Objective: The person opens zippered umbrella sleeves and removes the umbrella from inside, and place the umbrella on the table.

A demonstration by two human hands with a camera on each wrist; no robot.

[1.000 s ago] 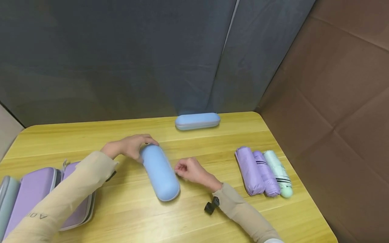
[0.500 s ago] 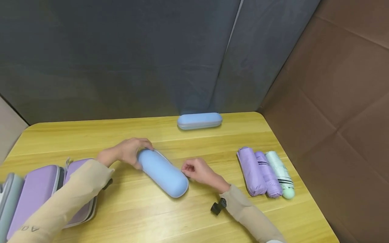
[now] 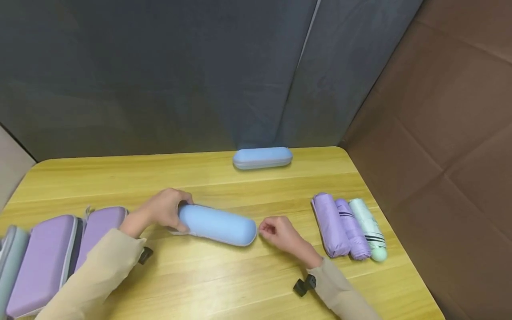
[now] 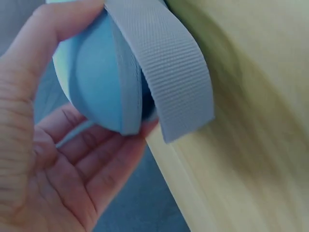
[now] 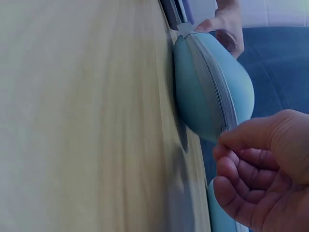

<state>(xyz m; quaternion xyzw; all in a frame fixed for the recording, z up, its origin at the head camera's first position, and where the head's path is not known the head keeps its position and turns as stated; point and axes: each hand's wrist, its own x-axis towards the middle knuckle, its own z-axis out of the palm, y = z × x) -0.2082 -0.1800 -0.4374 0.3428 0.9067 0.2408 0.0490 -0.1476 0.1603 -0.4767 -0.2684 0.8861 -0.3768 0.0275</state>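
A light blue zippered hard case [image 3: 218,224] lies on the wooden table, its long side running nearly left to right. My left hand [image 3: 164,209] grips its left end, thumb on one side and fingers on the other. A grey webbing strap [image 4: 169,67] sticks out from that end in the left wrist view. Close to the case's right end, my right hand [image 3: 284,235] has thumb and forefinger pinched together. The right wrist view puts those fingertips at the end of the zipper [image 5: 218,87]; they hide the zipper pull. The other right fingers are curled.
Another blue case [image 3: 262,158] lies at the back edge. Purple folded umbrellas [image 3: 330,226] and a mint one [image 3: 368,229] lie on the right. Purple cases [image 3: 42,262] and a grey-green case [image 3: 16,262] stand at the left. A brown panel [image 3: 448,155] borders the right side.
The blue case has turned from pointing steeply toward me to lying nearly crosswise. My right hand has travelled right, round to the case's right end. My left hand keeps its grip, slightly lower.
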